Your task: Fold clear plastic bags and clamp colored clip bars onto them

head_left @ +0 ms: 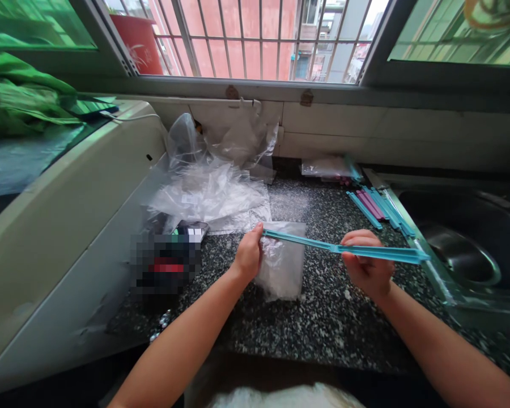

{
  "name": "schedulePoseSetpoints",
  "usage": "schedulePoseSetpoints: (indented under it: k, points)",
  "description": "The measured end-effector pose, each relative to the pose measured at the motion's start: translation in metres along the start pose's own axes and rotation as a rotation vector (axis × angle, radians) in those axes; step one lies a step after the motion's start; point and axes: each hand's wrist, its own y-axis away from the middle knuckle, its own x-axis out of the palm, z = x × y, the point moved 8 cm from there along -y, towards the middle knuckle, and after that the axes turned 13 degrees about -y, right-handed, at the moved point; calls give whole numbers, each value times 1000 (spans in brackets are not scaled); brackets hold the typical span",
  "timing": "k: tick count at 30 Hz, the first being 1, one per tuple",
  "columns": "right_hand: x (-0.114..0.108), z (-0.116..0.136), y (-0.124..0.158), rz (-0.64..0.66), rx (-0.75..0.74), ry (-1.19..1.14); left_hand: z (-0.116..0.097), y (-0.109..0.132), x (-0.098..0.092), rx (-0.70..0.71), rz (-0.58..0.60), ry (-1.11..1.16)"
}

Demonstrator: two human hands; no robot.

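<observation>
A long light-blue bag sealing clip (pixel 306 241) stretches between my hands, unfolded at its hinge into two arms. My left hand (pixel 249 254) is closed on its left end, thumb on top, at the upper left edge of a clear plastic bag (pixel 280 277). Whether the fingers also grip the bag is hidden. The bag hangs or lies below the clip's left arm, above the dark speckled counter. My right hand (pixel 368 266) is closed around the clip just right of the hinge; the right arm of the clip sticks out toward the sink.
Several blue and purple bag clips (pixel 372 207) lie at the right by the sink (pixel 442 226). A packet (pixel 327 166) rests near the wall. Clear plastic bags (pixel 208 187) are heaped at the back left, with a phone (pixel 191 231) in front. A white appliance (pixel 80 226) borders the left.
</observation>
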Motion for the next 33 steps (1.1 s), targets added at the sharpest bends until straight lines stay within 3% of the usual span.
schedulePoseSetpoints:
  k: [3,6,13,18,23,29,33]
  points:
    - [-7,-3,-3,-46,59,-59,-6,0,-4,-28,-65,73]
    - [-8,-6,-8,-31,113,-120,-10,0,-4,-27,-57,108]
    - [16,-19,-11,251,166,-66,-6,-3,-3,-9,-19,62]
    - [18,-26,-7,248,141,-22,-11,-1,1,20,6,70]
    - [12,-26,-7,186,165,5,-17,9,16,-18,206,-12]
    - [-15,-35,-9,-65,154,79,-19,22,27,-19,403,-128]
    - [-4,-40,-8,4,162,101,-19,27,31,-27,480,-141]
